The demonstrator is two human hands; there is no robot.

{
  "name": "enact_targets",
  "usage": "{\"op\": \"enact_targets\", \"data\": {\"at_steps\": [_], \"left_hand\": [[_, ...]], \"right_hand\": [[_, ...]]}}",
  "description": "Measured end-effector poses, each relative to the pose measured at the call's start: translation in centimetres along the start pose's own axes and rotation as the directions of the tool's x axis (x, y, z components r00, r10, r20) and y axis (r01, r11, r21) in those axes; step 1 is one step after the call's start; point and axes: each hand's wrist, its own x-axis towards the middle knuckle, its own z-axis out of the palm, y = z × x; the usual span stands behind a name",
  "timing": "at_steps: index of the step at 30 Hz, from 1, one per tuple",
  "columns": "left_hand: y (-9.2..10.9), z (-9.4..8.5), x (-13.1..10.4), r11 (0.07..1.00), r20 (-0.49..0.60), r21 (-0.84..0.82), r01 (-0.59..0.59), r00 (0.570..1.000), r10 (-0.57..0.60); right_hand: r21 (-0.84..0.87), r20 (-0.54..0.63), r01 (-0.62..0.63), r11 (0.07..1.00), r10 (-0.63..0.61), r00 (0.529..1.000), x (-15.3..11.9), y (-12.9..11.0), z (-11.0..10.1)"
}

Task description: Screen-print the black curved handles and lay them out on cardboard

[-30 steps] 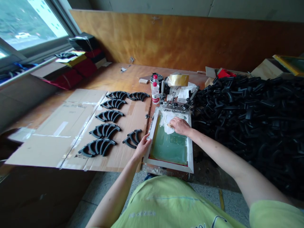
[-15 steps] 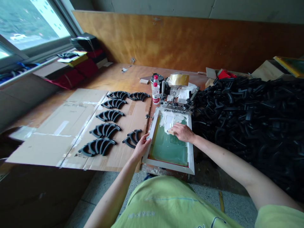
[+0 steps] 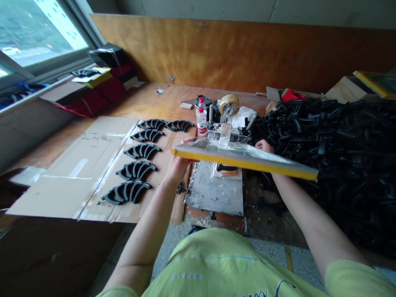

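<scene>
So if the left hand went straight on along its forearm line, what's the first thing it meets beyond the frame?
Probably the front red-capped bottle, ahead of the left hand. Depth is unclear, and with the frame tilted up, the hand might pass above it.

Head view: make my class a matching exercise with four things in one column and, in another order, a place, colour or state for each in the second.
Things:
1. Frame
2. Left hand
3. Bottles
4. Cardboard

Places, colours or states:
A. Gripping something at its left end
B. Lying flat under rows of black curved parts
C. Yellow along the near edge, raised above the metal plate
D. Standing upright with red caps

Right pairs: 1-C, 2-A, 3-D, 4-B
</scene>
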Motion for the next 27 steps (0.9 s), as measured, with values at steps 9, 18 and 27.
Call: {"op": "enact_targets", "data": {"at_steps": [9,18,27], "left_hand": [[-5.9,2.8,-1.7,0.933,0.107,-0.090,0.349,0.935,-0.339],[-16.0,-7.3,-8.6,0.781,-0.214,-0.161,0.603,0.751,-0.624],[-19.1,-17.4,-8.7,0.650,-0.495,0.099,0.753,0.604,-0.625]], "right_hand": [[-0.043,0.213,0.515,0.856,-0.496,0.842,-9.9,-5.2,5.2],[-0.017,0.284,0.643,0.766,-0.612,0.738,-13.9,-5.0,4.0],[-0.540,0.252,-0.054,0.840,0.222,0.942,-7.2,8.3,1.2]]}}
